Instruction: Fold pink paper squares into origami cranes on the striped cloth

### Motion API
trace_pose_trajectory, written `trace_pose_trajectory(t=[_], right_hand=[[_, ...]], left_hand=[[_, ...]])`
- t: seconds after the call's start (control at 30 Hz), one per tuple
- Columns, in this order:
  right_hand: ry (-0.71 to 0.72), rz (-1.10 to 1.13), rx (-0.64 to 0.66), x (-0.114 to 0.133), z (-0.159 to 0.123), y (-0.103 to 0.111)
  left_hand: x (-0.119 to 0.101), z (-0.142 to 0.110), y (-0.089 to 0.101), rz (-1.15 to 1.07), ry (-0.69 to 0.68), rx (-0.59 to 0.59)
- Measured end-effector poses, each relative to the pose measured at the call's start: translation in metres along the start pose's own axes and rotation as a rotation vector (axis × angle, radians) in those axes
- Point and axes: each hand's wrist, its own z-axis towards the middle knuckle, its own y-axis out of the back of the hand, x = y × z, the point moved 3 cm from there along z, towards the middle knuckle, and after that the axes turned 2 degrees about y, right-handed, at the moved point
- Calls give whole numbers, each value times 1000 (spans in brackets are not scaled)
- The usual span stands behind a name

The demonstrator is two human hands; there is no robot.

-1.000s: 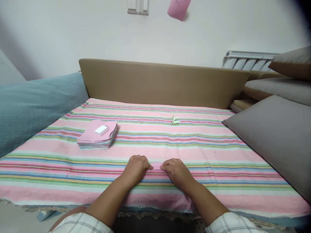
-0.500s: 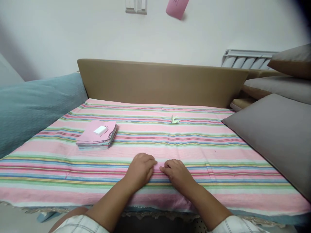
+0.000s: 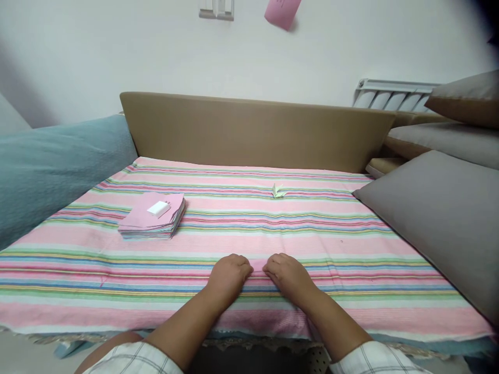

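A small piece of pink paper point(image 3: 257, 265) lies low over the striped cloth, with most of it hidden behind my fingers. My left hand point(image 3: 231, 275) pinches its left end, fingers curled and pressed together. At the right end my right hand point(image 3: 286, 275) has a similar closed grip. Only a short strip of the paper shows between the two hands. Beyond them on the cloth stands a small pale green folded paper figure point(image 3: 278, 191) with pointed tips.
To the left, a stack of coloured paper sheets point(image 3: 146, 218) carries a white charger plug point(image 3: 158, 209). Grey cushions point(image 3: 436, 218) line the right side. A blue-green covered armrest point(image 3: 66, 171) borders the left, and a brown backrest point(image 3: 253, 132) the far edge.
My left hand has lowered slightly and closed on the paper's left end. My right hand's fingers have drawn closer together on the other end. The view has shifted a little.
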Motion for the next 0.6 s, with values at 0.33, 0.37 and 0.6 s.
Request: trace_pose_trajectory(t=[0.33,0.37,0.6], right_hand=[[83,72,-95,9,2,-9],[79,83,-88,9,4,-9],[66,139,-110,4,10,-9]], left_hand=[[-7,0,7,47,30,142],[-6,0,7,35,49,138],[-8,1,0,87,62,61]])
